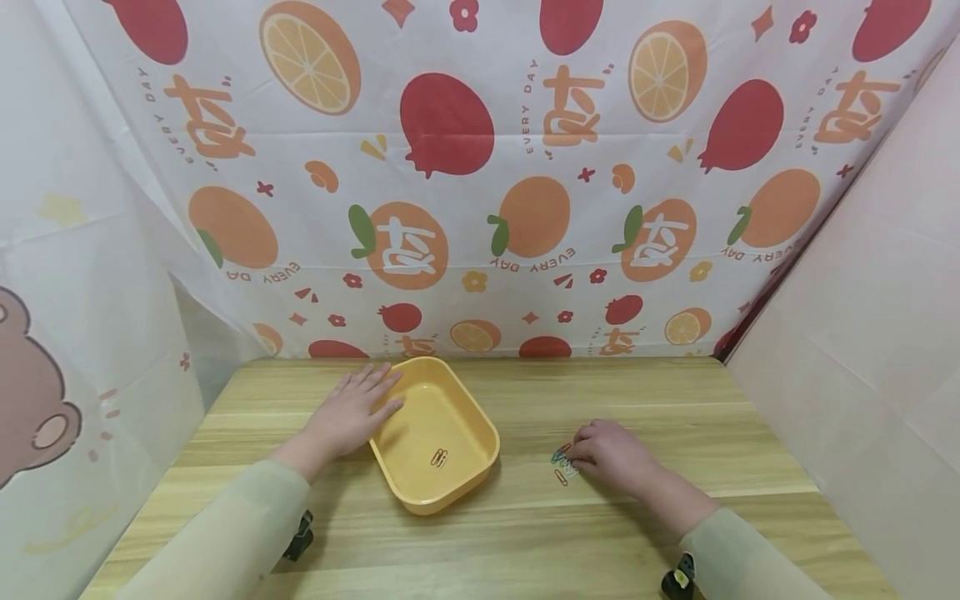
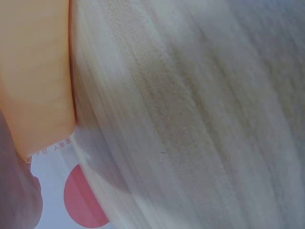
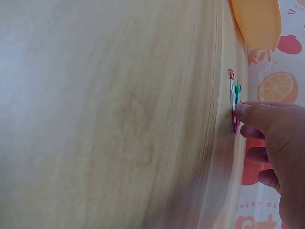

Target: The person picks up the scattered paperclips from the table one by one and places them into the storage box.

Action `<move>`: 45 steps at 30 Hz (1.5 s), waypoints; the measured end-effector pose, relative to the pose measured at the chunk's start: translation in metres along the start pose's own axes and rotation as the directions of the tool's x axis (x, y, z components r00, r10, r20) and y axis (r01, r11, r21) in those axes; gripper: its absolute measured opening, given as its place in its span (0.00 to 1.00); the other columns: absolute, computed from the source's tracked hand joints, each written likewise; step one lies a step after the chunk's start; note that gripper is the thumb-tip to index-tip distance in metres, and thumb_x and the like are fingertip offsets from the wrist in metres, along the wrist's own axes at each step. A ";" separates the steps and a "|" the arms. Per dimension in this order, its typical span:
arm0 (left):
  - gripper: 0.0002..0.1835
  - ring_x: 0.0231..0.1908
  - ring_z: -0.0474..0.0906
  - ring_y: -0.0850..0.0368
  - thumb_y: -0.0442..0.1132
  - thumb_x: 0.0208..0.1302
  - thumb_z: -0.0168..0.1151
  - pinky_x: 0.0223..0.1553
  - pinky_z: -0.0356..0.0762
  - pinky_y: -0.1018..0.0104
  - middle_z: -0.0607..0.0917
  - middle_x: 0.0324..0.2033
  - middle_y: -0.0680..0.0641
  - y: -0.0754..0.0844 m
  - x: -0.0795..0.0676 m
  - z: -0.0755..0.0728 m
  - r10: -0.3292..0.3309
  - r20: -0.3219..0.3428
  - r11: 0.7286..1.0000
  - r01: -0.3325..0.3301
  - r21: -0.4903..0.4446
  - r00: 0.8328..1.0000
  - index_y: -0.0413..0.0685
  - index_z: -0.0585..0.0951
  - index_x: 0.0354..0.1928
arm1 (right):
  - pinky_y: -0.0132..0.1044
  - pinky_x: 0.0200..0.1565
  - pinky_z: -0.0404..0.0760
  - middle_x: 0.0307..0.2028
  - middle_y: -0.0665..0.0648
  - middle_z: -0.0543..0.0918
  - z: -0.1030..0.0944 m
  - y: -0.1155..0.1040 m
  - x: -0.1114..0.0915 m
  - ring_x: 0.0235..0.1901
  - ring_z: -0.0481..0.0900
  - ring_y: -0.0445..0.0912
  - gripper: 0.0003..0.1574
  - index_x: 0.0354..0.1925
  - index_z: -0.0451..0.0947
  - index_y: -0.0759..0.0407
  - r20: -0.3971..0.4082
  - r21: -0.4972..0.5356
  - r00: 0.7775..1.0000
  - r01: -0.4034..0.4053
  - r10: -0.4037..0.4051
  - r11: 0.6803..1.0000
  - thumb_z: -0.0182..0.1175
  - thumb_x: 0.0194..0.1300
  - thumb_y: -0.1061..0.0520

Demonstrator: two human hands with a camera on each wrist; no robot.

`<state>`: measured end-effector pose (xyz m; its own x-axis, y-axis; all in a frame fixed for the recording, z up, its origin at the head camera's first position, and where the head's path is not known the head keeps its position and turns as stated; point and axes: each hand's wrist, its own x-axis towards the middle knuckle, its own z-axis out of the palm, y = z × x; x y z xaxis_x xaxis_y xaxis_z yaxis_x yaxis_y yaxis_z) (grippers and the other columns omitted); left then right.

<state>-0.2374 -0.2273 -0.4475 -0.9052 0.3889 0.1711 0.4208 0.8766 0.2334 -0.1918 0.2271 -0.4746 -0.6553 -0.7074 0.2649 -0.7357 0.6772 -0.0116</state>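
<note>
To lift cleanly, the right hand (image 1: 611, 454), its grip's hold impossible to tell, should pinch one of the coloured wire paper clips (image 3: 233, 98) right of the rounded-rectangular yellow plastic tray (image 1: 427, 421), the released left hand (image 1: 351, 412) steadying its rim.

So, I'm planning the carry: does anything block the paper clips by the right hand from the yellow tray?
Nothing visible stands on the table between those paper clips and the yellow tray; only the tray's raised side likely needs clearing.

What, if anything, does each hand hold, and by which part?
Left hand: nothing, only resting on the yellow tray. Right hand, at the paper clips: cannot be told.
</note>
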 end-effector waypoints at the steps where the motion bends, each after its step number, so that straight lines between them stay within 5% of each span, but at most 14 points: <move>1: 0.34 0.74 0.50 0.35 0.60 0.75 0.44 0.72 0.42 0.36 0.59 0.75 0.41 0.000 0.000 0.000 0.000 -0.002 1.000 0.000 -0.003 1.000 0.50 0.63 0.75 | 0.40 0.42 0.80 0.34 0.44 0.84 0.000 0.000 0.000 0.36 0.78 0.41 0.07 0.37 0.89 0.47 0.002 0.000 1.000 -0.002 0.002 1.000 0.73 0.57 0.54; 45: 0.33 0.74 0.47 0.35 0.58 0.76 0.45 0.72 0.41 0.36 0.57 0.75 0.41 0.001 0.001 -0.002 -0.011 0.024 1.000 0.011 0.007 1.000 0.50 0.61 0.76 | 0.38 0.37 0.79 0.33 0.44 0.83 -0.008 0.005 0.005 0.34 0.75 0.41 0.04 0.32 0.90 0.47 -0.006 0.000 1.000 -0.015 0.015 1.000 0.75 0.56 0.54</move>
<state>-0.2376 -0.2266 -0.4447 -0.9109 0.3860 0.1460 0.4107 0.8826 0.2290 -0.1970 0.2283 -0.4660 -0.6655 -0.6958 0.2703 -0.7257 0.6878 -0.0161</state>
